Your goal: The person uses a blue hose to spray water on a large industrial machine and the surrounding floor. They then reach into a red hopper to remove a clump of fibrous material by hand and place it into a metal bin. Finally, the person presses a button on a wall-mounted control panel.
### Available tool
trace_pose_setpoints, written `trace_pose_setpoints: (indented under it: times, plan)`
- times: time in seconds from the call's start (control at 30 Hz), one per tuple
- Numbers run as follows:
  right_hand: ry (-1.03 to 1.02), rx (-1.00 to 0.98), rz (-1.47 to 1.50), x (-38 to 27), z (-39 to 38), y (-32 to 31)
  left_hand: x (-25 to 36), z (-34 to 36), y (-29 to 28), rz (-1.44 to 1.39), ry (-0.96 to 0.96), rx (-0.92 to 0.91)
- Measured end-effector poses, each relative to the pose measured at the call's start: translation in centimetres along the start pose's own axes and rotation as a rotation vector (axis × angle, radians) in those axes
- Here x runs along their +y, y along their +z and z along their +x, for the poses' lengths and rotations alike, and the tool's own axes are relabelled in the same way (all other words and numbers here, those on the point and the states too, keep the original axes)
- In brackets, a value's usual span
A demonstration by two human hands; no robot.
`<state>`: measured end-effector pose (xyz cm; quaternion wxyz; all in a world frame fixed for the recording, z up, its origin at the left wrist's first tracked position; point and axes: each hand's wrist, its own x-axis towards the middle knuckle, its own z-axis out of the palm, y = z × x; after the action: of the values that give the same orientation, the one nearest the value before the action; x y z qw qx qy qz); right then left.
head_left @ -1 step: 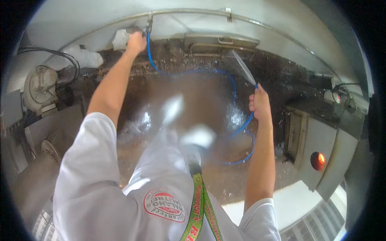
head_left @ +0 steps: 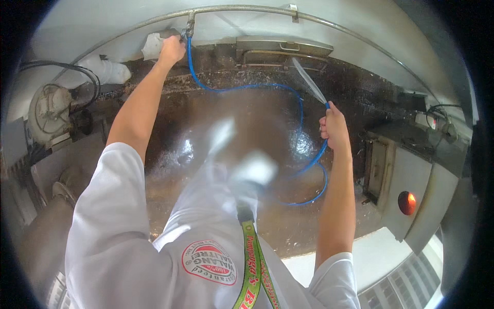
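My right hand [head_left: 335, 129] is closed round the end of a thin blue hose [head_left: 226, 90]. A stream of water [head_left: 307, 80] shoots from it, away from me toward the far wall. The hose runs back in a loose curve across the wet floor and up to a metal tap [head_left: 190, 30] on the wall pipe. My left hand [head_left: 173, 50] reaches out to this tap, its fingers closed at the valve; the hand itself partly hides the handle. A piece of white material [head_left: 153, 46] is just left of that hand.
A metal pipe [head_left: 247, 9] crosses the wall. Below it sits a metal panel with a handle [head_left: 289, 47]. A motor-like machine [head_left: 50, 114] stands at left, a metal cabinet with a glowing round opening [head_left: 407, 203] at right. The dark floor [head_left: 242, 123] is wet and shiny.
The view has shifted slightly. Both hands keep their grips, and water still streams from the hose.
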<state>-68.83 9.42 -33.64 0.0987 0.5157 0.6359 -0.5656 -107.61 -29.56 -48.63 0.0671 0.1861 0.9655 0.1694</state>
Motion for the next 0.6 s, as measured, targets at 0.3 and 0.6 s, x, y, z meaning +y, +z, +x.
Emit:
trace_pose_setpoints:
  times: [0.3,0.6]
  plan:
    - [0.013,-0.063,0.075,-3.5,-1.6,2.9,-2.2,0.9,-0.6,-0.009,-0.020,-0.001]
    - [0.010,-0.101,-0.101,-1.4,-3.0,3.5,-4.1,2.0,0.4,0.075,0.042,-0.013]
